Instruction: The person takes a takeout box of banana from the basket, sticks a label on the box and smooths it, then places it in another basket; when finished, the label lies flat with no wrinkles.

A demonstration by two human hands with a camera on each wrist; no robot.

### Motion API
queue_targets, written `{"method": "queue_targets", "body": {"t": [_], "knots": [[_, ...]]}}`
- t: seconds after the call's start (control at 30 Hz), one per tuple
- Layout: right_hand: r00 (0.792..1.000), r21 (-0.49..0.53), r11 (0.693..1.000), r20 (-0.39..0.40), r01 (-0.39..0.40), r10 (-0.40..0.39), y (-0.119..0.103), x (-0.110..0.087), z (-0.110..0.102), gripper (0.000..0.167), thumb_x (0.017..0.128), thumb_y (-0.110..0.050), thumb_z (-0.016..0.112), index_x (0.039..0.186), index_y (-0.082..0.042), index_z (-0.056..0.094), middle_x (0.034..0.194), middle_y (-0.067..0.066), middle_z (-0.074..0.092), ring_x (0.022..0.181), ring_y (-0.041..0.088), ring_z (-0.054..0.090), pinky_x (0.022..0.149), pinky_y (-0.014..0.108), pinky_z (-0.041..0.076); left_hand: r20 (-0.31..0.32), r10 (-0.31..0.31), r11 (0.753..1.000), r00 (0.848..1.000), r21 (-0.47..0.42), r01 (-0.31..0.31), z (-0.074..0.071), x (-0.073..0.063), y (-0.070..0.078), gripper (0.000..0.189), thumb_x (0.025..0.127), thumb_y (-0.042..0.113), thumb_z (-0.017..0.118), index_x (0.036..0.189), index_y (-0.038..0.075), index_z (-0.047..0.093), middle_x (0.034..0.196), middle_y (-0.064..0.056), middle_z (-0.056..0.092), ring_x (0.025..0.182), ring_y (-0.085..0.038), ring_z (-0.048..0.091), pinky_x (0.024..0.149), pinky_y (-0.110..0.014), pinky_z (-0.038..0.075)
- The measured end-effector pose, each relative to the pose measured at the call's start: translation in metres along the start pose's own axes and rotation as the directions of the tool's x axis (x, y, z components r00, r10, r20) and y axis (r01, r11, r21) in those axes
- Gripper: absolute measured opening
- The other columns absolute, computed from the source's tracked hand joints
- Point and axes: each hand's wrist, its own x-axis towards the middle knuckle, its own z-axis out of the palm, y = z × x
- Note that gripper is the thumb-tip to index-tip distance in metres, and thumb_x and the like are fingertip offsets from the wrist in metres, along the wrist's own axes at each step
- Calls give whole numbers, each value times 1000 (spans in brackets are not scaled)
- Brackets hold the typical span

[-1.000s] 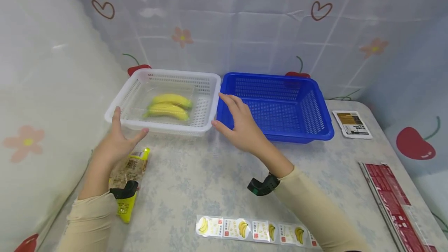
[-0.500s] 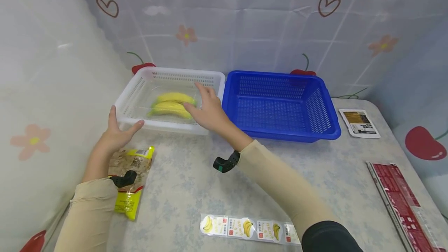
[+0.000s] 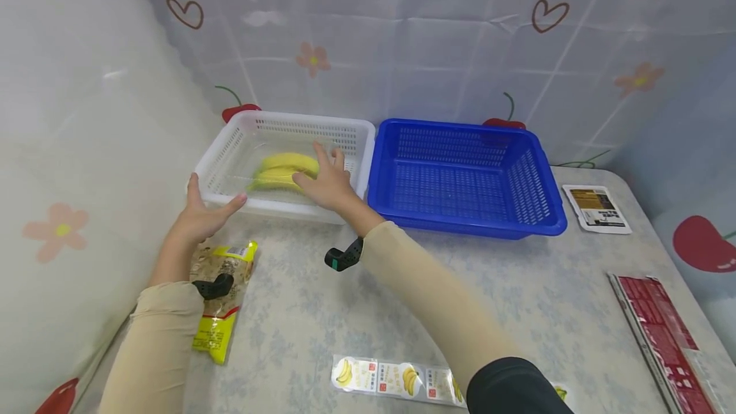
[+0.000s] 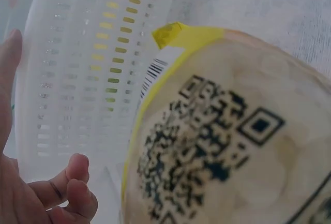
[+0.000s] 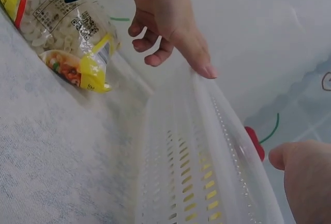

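Note:
Two yellow bananas (image 3: 278, 177) lie under clear plastic (image 3: 241, 157) in a white basket (image 3: 276, 206). My right hand (image 3: 329, 184) reaches over the basket's front rim, its spread fingers at the right end of the bananas. Part of it also shows at the edge of the right wrist view, above the rim. At the basket's front left corner, my left hand (image 3: 200, 217) has its thumb against the rim; the remaining fingers hang loosely curled outside the basket wall in the right wrist view. Below the left hand lies a yellow-ended bag (image 5: 67, 27) of pasta-like pieces, partly hidden by the wrist camera.
A blue basket (image 3: 460, 227) stands against the white one on the right. Farther right are a white-edged packet (image 3: 598, 211) and flat red packaging (image 3: 661, 331). A strip of banana stickers (image 3: 382, 377) lies near the front, partly covered by my right sleeve.
My right hand has moved left from the white basket's right rim to over the bananas. The left hand stays at the front left corner.

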Motion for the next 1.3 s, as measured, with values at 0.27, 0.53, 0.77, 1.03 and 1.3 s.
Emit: {"method": "queue_targets", "body": {"t": [0.27, 0.53, 0.77, 1.03, 1.3], "knots": [[997, 2, 997, -21, -80, 80, 0, 6, 3, 82, 93, -52, 56, 159, -38, 11, 159, 17, 7, 132, 48, 39, 102, 58, 43, -1, -7, 1000, 1000, 28, 7, -1, 5, 0, 128, 80, 80, 55, 143, 29, -45, 161, -24, -22, 143, -62, 4, 110, -75, 19], [984, 15, 987, 88, -159, 157, 6, 14, 3, 85, 95, -54, 52, 159, -41, -2, 164, 25, -3, 133, 43, 49, 96, 50, 51, -25, -5, 1000, 1000, -9, 4, 1, 5, -1, 128, 79, 78, 58, 144, 32, -42, 162, -25, -18, 144, -61, 5, 111, -74, 18], [973, 8, 983, 139, -186, 183, 8, 20, 3, 85, 97, -57, 49, 158, -41, -8, 164, 17, 22, 123, 36, 56, 60, 33, 52, -36, 3, 1000, 999, -31, -4, 3, 6, -2, 127, 80, 77, 59, 145, 34, -42, 162, -24, -20, 145, -60, 4, 111, -74, 19], [970, 11, 982, 160, -189, 185, 11, 25, 6, 83, 99, -59, 46, 156, -44, -12, 154, 14, 42, 45, 14, 38, 45, 28, 43, -48, 10, 999, 999, -49, -12, 4, 6, -4, 127, 80, 75, 61, 146, 35, -40, 163, -26, -15, 145, -59, 7, 112, -72, 20], [975, 83, 979, 137, -186, 174, 11, 24, 8, 79, 100, -53, 47, 157, -45, -6, 150, 13, 46, 47, 16, 47, 50, 29, 47, -59, 13, 996, 998, -83, -18, 5, 7, -5, 125, 83, 70, 62, 146, 34, -40, 163, -23, -18, 148, -55, 2, 114, -72, 16]]}}
